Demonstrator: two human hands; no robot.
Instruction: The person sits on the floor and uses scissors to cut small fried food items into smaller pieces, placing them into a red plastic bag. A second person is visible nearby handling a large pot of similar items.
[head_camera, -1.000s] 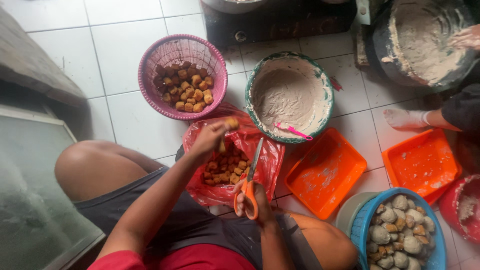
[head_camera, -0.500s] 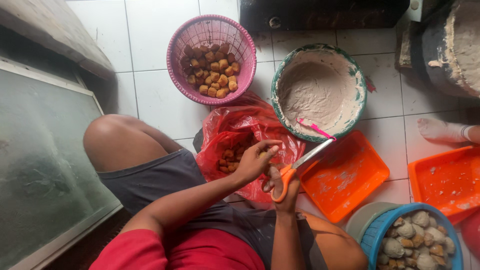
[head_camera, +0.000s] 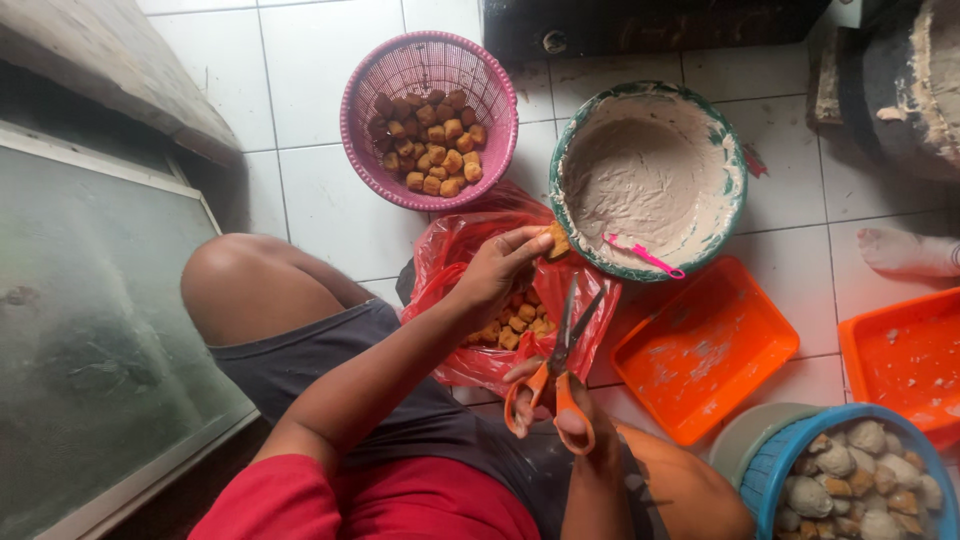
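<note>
The left hand (head_camera: 495, 272) pinches a fried tofu puff (head_camera: 556, 241) between thumb and fingertips, just above the red plastic bag (head_camera: 470, 250) of more puffs. The right hand (head_camera: 556, 405) has its fingers through the orange handles of scissors (head_camera: 560, 362), blades slightly parted and pointing up at the bag. Beyond sit a pink basket (head_camera: 400, 70) of puffs and a batter-smeared bowl (head_camera: 720, 190) with a pink spatula (head_camera: 643, 257). To the right lie two orange trays (head_camera: 705, 345), and a blue basket (head_camera: 775, 465) is cut off at the corner
</note>
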